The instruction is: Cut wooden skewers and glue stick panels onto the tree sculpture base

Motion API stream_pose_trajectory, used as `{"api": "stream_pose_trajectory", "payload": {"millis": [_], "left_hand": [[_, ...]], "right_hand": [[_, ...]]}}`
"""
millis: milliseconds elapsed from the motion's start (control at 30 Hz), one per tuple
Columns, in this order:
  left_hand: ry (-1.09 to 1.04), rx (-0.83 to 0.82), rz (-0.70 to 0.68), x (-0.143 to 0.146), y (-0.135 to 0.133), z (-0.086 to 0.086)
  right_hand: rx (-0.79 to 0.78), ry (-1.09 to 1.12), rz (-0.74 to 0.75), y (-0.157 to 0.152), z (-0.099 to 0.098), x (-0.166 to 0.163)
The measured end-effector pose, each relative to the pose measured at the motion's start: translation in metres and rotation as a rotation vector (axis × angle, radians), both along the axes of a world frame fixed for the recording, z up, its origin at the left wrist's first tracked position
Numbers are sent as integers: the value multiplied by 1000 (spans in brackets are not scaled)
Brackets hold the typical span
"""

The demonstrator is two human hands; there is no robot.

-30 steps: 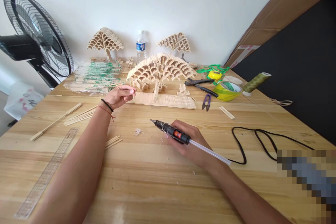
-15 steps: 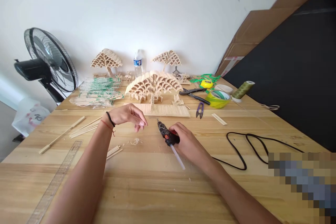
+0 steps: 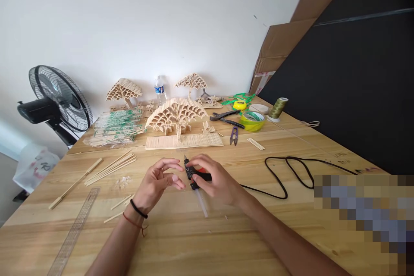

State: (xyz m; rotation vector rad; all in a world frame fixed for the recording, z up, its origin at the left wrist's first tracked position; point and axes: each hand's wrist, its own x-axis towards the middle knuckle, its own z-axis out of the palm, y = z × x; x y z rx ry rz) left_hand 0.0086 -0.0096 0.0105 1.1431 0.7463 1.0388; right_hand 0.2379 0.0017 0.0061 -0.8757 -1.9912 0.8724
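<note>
My right hand (image 3: 215, 179) grips a black hot glue gun (image 3: 190, 172) from above by its handle. The gun's nozzle points away toward the back, and a clear glue stick (image 3: 202, 205) juts from its rear. Beside the gun is my left hand (image 3: 161, 179), its fingers curved and apart with nothing in them. Its fingertips come close to the gun; whether they touch I cannot tell. Behind both hands stands a tree model (image 3: 176, 116) built of thin wooden sticks, on a flat stick base (image 3: 200, 140). Pale scraps (image 3: 124, 181) lie left of my left hand.
Loose wooden sticks (image 3: 111, 168) and a clear ruler (image 3: 76, 228) lie at left, near a bundle of wrapped sticks (image 3: 118, 127). Purple snips (image 3: 234, 136), pliers (image 3: 226, 117), tape (image 3: 252, 121) and a thread spool (image 3: 278, 108) sit right. A black cord (image 3: 278, 194) loops across the table.
My left hand has come lower and closer to the glue gun, turning upward. The pale scraps and short sticks lie farther left. My right hand has shifted its hold on the gun; the view has tilted.
</note>
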Motion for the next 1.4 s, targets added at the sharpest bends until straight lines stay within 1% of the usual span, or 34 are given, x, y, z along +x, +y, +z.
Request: {"api": "stream_pose_trajectory", "payload": {"millis": [67,133,167,233,333,433,500,600,667,833,967,1133,1267,1400], "left_hand": [[-3,-1,-59,6,-3,-2],[0,4,-93,7,-5,-2],[1,10,-96,7,-5,-2],[0,22,-109,4,-6,-2],[-1,21,-156,1,-7,-2],[-15,28,-182,2,-8,-4],[-32,42,-202,4,-9,-6],[-57,53,-236,7,-11,-8],[-64,57,-244,7,-12,-8],[-43,63,-223,8,-11,-7],[-44,67,-207,8,-10,-8],[-53,75,-208,9,-12,-8],[-47,68,-192,9,-13,-7],[-51,74,-188,8,-13,-9]], "right_hand": [[-165,124,146,-4,1,-4],[-325,223,262,-6,-1,-7],[-375,261,296,-6,-3,-7],[-408,314,308,-6,-5,-8],[-362,329,257,-8,-4,-8],[-244,308,247,-12,1,-10],[-194,316,245,-15,4,-12],[-201,358,220,-17,6,-15],[-196,347,198,-18,7,-15],[-118,243,169,-19,8,-14],[-95,255,165,-18,6,-13],[0,279,172,-16,5,-13],[-4,254,147,-18,8,-13],[-13,233,169,-20,12,-11]]}}
